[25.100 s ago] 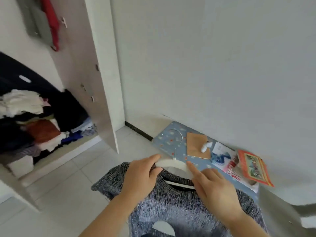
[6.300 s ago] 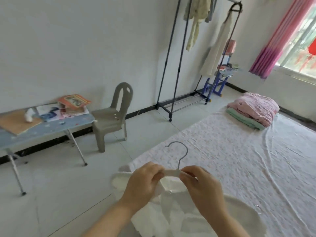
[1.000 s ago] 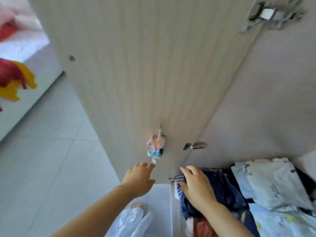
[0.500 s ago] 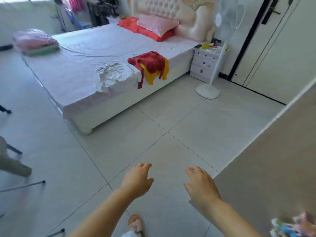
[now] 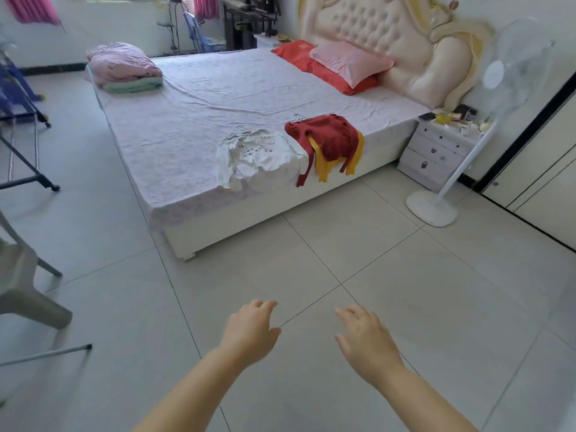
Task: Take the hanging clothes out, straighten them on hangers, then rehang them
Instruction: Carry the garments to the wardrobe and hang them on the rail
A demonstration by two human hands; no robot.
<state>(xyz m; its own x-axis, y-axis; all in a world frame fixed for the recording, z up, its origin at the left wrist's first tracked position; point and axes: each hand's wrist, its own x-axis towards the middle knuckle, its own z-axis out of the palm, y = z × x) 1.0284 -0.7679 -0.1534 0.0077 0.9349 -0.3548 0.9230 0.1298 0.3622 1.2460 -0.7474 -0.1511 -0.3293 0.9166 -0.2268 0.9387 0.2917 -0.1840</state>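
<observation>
1. Left hand and right hand hover empty, fingers loosely spread.
2. On the white-sheeted bed's near edge lie a white printed shirt and, just beside it, a red-and-yellow knitted garment, both apparently on wire hangers.
3. Both likely await rehanging.

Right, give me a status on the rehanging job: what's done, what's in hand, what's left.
Done: nothing in this view looks rehung. On the bed, the white shirt shows a hanger hook at its collar, and so does the red and yellow garment, which droops over the edge.
In hand: nothing; the left hand and right hand are open above the floor.
Left: straighten and rehang both garments.
</observation>
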